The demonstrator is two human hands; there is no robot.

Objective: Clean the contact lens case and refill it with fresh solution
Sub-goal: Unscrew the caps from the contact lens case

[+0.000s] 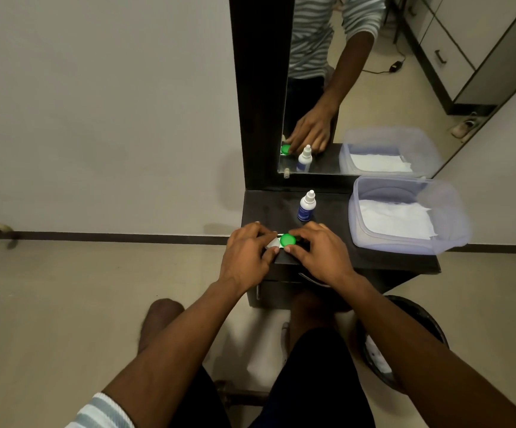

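Observation:
The contact lens case [273, 243] lies near the front left edge of the dark dresser top [333, 242]; its white body shows under my fingers. My left hand [247, 254] grips the case's left side. My right hand [321, 254] has its thumb and fingers closed around the green cap [288, 240] on the case's right side. A small white solution bottle [306, 206] with a blue label stands upright just behind the hands, capped.
A clear plastic tub [454, 230] holding white tissues sits at the right of the dresser top. A mirror [358, 88] stands at the back. A dark round bin [417, 319] is on the floor to the lower right. A drawer handle is below the hands.

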